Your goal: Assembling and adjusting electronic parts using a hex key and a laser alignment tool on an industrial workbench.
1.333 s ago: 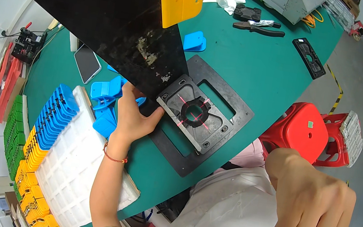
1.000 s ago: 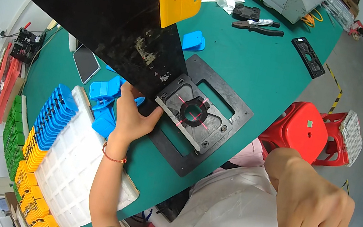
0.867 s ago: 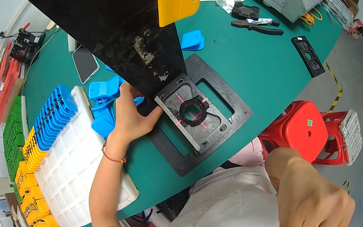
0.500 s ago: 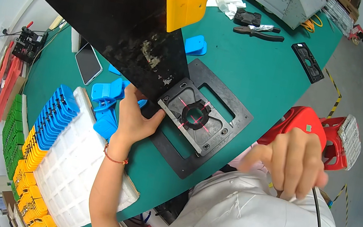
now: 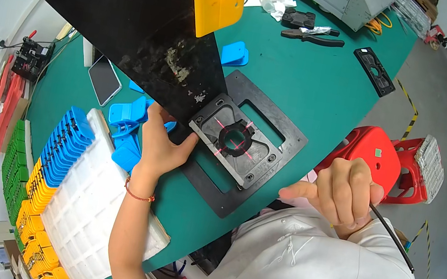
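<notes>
A large black upright panel rises from a flat black base frame on the green table. At its foot sits a dark rectangular plate with a round opening, crossed by thin red lines of light. My left hand wraps the left corner at the panel's foot, thumb against the plate's edge; its fingertips are hidden behind the black part. Over my lap at the right, my right hand is closed, thumb pointing left, around a thin black rod that sticks out to the lower right.
Blue plastic pieces lie left of the panel beside a phone. A white grid tray borders rows of blue and yellow parts. Pliers and a black plate lie at the back; red stools stand right.
My right hand has shifted slightly left, and the rod in it has swung from steep to a flatter slant. My left hand keeps its place on the black part. The whole view has moved slightly.
</notes>
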Tool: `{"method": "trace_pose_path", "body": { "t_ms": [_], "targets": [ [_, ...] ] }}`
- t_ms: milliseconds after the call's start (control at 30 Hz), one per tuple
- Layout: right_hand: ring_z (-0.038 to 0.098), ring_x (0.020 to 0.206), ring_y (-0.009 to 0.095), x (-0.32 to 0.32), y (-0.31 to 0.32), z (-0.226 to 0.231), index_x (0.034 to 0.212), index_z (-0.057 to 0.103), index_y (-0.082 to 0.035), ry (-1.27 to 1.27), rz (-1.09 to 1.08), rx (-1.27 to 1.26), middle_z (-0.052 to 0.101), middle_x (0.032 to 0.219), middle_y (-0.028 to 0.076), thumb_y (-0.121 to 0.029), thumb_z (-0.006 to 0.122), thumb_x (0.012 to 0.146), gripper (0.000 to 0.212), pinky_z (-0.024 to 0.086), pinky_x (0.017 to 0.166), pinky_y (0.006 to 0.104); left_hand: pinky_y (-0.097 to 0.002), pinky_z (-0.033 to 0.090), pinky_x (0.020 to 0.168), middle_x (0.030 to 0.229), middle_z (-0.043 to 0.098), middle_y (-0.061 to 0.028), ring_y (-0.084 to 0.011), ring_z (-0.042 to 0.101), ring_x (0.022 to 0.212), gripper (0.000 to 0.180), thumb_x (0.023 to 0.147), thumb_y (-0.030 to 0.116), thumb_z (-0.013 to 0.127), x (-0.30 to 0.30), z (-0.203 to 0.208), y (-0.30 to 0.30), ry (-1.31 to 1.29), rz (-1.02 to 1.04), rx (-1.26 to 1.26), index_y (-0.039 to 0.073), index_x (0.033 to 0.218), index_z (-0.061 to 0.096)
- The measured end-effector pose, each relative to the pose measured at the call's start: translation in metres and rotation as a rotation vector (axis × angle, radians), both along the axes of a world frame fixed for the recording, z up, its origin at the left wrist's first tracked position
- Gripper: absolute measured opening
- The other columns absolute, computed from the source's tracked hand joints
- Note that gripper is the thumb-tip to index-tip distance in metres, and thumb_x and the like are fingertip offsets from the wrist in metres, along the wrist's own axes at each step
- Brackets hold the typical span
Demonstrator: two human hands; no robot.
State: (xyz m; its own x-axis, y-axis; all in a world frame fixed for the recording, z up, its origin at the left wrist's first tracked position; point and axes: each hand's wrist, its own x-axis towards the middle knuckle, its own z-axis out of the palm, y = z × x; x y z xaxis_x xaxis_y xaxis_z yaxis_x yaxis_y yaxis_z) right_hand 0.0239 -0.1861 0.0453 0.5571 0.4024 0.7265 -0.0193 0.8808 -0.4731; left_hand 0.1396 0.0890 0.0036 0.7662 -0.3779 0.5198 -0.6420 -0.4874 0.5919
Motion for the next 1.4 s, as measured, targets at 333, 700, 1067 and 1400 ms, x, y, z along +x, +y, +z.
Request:
{"method": "trace_pose_path", "body": {
  "t_ms": [333, 700, 1067, 1400],
  "targets": [
    [0.044, 0.044, 0.015, -0.013, 0.003, 0.025, 0.062, 0.051, -0.003, -0.158, -0.043, 0.110, 0.048, 0.050, 0.004, -0.024, 0.036, 0.100, 0.046, 0.035, 0.092, 0.0679, -0.0306, 0.048, 0.081, 0.102, 0.055, -0.0113, -0.0191, 0.058, 0.092, 0.071, 0.066, 0.001, 0.075, -0.002, 0.004, -0.003, 0.046, -0.043, 0.003, -0.002, 0.122, 0.033],
    [0.054, 0.060, 0.032, -0.034, 0.008, 0.072, 0.065, 0.056, 0.009, -0.502, 0.086, 0.133, 0.053, 0.066, 0.022, 0.002, 0.045, 0.069, 0.013, 0.048, 0.058, 0.0399, -0.0313, 0.047, 0.082, 0.108, 0.051, -0.0110, -0.0188, 0.056, 0.094, 0.077, 0.066, 0.001, 0.074, -0.002, 0.003, 0.001, 0.014, -0.065, 0.014, -0.002, 0.128, 0.029],
    [0.056, 0.062, 0.035, -0.028, 0.004, 0.069, 0.066, 0.056, 0.010, -0.448, 0.116, 0.128, 0.054, 0.067, 0.024, 0.002, 0.046, 0.070, 0.013, 0.048, 0.058, 0.0412, -0.0326, 0.050, 0.074, 0.091, 0.060, -0.0172, -0.0268, 0.064, 0.083, 0.069, 0.063, 0.008, 0.077, -0.002, 0.004, 0.000, -0.013, 0.000, 0.020, -0.007, 0.115, 0.035],
    [0.054, 0.059, 0.030, -0.021, 0.006, 0.068, 0.062, 0.053, 0.008, -0.498, 0.037, 0.108, 0.052, 0.064, 0.020, 0.005, 0.044, 0.070, 0.012, 0.048, 0.058, 0.0388, -0.0313, 0.048, 0.077, 0.098, 0.056, -0.0138, -0.0217, 0.060, 0.088, 0.069, 0.064, 0.005, 0.077, -0.001, 0.003, 0.000, -0.010, -0.029, 0.015, -0.004, 0.117, 0.034]
  ]
}}
